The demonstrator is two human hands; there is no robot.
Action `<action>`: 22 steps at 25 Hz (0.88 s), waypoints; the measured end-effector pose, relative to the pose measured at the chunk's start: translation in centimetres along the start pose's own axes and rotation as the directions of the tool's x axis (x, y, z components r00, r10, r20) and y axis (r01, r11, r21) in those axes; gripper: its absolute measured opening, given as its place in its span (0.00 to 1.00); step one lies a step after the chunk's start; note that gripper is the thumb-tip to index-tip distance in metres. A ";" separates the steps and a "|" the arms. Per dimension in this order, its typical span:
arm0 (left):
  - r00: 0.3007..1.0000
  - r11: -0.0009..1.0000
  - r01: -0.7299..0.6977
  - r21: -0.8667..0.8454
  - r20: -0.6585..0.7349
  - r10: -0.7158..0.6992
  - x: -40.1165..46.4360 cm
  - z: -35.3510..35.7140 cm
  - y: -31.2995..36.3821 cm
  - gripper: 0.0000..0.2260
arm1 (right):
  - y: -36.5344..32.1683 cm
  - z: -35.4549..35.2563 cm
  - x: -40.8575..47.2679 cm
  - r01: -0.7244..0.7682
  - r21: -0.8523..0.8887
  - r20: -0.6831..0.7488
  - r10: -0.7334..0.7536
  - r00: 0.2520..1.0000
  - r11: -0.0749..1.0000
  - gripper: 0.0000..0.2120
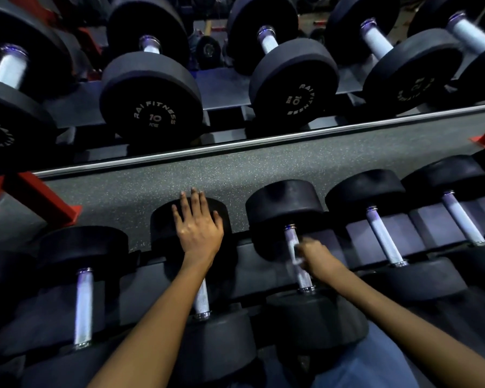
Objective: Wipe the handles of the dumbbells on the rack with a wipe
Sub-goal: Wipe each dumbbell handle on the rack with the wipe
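Observation:
Black dumbbells with silver knurled handles lie in a row on the rack's lower shelf. My right hand (312,254) is curled around the handle (301,275) of the dumbbell right of centre, with a pale wipe (294,252) pressed against the bar; the hand is blurred. My left hand (198,225) rests flat, fingers spread, on the far head (163,222) of the neighbouring dumbbell to the left. That dumbbell's handle (201,299) shows below my forearm.
More dumbbells lie on the same shelf, to the left (83,306) and to the right (384,235). A mirror (235,107) above a speckled grey floor strip (235,169) reflects heavier 10 kg dumbbells. Red rack frame (39,194) stands at left.

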State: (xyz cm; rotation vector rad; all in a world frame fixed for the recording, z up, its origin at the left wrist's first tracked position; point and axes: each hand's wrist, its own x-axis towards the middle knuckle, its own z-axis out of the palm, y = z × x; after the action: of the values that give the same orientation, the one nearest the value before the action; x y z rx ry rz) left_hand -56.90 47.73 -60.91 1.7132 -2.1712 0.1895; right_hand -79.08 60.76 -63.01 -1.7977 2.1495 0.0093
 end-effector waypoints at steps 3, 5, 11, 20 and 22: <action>1.000 1.000 0.001 -0.009 -0.005 -0.001 0.1 0.0 0.1 0.29 | 0.4 -1.2 -0.2 0.024 -0.097 0.272 0.004 0.962 0.995 0.03; 1.000 1.000 -0.007 0.001 0.007 0.007 0.0 0.1 -0.1 0.30 | 0.6 -2.6 1.9 -0.021 0.030 0.020 0.020 1.000 0.999 0.06; 1.000 1.000 -0.008 -0.002 -0.006 0.008 0.0 0.3 -0.2 0.29 | 0.8 0.1 -0.6 0.192 -0.145 0.134 -0.173 0.976 0.971 0.14; 0.999 0.999 -0.027 -0.035 -0.034 0.026 0.0 0.2 -0.1 0.28 | 2.3 -2.1 1.2 0.536 -0.342 -0.077 -0.591 0.803 0.772 0.18; 0.999 0.999 -0.023 -0.025 -0.039 0.022 0.1 0.3 -0.1 0.28 | 2.6 -0.3 0.3 0.681 -0.476 0.326 -0.607 0.725 0.557 0.19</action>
State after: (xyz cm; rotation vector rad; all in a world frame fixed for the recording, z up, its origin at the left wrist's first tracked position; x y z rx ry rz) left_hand -56.84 47.52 -61.16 1.6579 -2.1565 0.1986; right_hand -81.72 60.96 -63.39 -2.7567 1.3200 0.6380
